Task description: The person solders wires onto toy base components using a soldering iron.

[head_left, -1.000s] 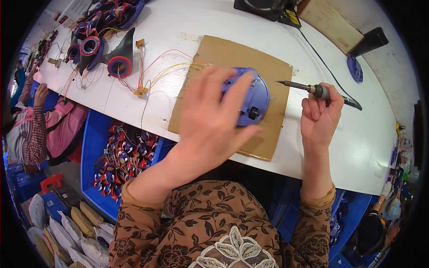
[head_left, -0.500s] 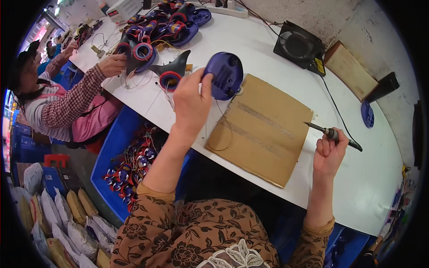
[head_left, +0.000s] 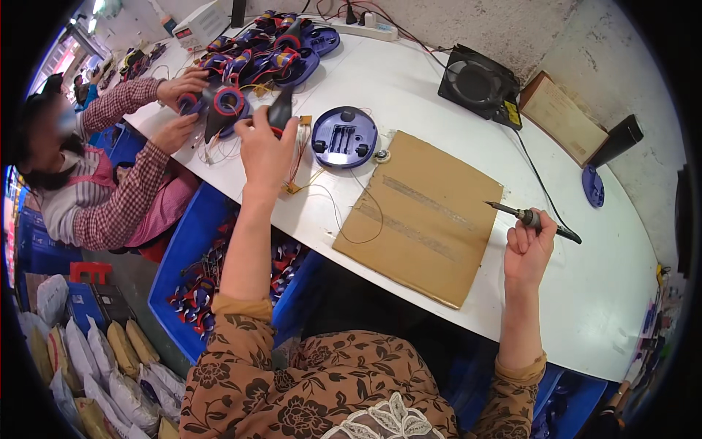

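Note:
My left hand point(head_left: 265, 150) has its fingers closed around a dark fin-shaped plastic part point(head_left: 281, 110); the part's lower end is hidden behind the fingers. Just right of it lies a round blue plastic base point(head_left: 344, 139), with an open slotted compartment and small black wheels facing up. Thin wires point(head_left: 322, 192) trail from near the left hand and the base over the table edge and onto the cardboard. Over the right side of a brown cardboard sheet point(head_left: 431, 212), my right hand point(head_left: 528, 249) grips a soldering iron point(head_left: 523, 214), its tip pointing left.
A co-worker point(head_left: 110, 168) at left handles a similar dark part with both hands. Behind are piled blue-red assemblies point(head_left: 256, 55) and a power strip point(head_left: 365, 28). A black fan point(head_left: 479, 82) stands near the wall. Blue bins point(head_left: 172, 282) of parts sit below the table's front edge.
My left hand has put the blue base down on the table, compartment up, and moved left onto the dark fin-shaped part. The right hand with the soldering iron has shifted slightly left.

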{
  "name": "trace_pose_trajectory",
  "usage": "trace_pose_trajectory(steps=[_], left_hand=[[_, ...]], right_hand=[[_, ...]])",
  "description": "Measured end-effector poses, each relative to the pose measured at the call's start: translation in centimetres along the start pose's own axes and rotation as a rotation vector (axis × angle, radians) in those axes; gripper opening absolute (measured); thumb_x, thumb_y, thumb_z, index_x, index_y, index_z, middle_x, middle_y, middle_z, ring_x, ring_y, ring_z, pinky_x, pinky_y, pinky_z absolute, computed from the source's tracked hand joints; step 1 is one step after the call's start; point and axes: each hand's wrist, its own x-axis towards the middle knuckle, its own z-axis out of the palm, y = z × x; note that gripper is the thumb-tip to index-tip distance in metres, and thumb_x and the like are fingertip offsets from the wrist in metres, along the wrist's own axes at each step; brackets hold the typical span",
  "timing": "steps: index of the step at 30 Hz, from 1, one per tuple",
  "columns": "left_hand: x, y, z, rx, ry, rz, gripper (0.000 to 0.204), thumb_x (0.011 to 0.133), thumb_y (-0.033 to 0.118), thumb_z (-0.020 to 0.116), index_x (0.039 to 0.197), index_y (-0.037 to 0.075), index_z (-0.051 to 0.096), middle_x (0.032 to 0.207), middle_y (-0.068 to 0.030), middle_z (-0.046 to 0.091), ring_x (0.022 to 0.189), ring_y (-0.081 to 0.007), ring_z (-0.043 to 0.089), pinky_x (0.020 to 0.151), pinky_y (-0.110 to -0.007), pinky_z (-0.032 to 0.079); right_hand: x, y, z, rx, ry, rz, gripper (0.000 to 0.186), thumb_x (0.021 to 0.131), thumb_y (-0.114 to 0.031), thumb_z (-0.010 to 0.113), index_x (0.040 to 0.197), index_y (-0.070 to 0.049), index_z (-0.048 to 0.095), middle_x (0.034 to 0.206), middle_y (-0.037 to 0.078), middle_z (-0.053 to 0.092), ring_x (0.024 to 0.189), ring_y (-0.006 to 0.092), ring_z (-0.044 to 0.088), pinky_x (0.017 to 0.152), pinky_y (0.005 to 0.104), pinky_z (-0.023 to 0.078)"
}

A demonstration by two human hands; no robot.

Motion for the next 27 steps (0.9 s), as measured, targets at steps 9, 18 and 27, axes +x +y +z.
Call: trace_pose_trajectory(steps=[9,18,27], left_hand=[[-3.9,6.7,2.3,-0.333,0.02,0.352,0.06,0.067,0.03,0.072,0.116,0.008,0.045,0.11,-0.0196,0.043,0.113,-0.0369,0.035,0.09,-0.047,0.031],[-0.9,-1.7,1.5,0.249,0.168,0.091,0.104,0.049,0.06,0.074,0.137,0.037,0.023,0.14,-0.0264,0.008,0.126,-0.0543,-0.003,0.086,-0.075,0.008],[7.9,-7.9,3.9,0.288,0.029,-0.207,0.101,0.052,0.065,0.07,0.136,0.037,0.022,0.142,-0.0255,0.007,0.128,-0.0506,0.006,0.091,-0.068,0.018]], right_hand=[[0.0,0.2,-0.4,-0.02,-0.016,-0.008,0.015,0.084,-0.016,0.049,0.078,-0.003,0.05,0.061,0.001,0.045,0.039,0.0057,0.023,0.037,0.0204,0.018],[-0.1,0.5,-0.5,-0.044,0.002,0.03,0.015,0.084,-0.017,0.049,0.077,-0.004,0.05,0.06,0.0,0.043,0.038,0.0054,0.023,0.037,0.0207,0.018],[0.6,1.9,-0.3,-0.109,0.032,0.045,0.016,0.085,-0.018,0.051,0.073,-0.006,0.05,0.056,-0.002,0.037,0.038,0.0054,0.022,0.036,0.0214,0.018]])
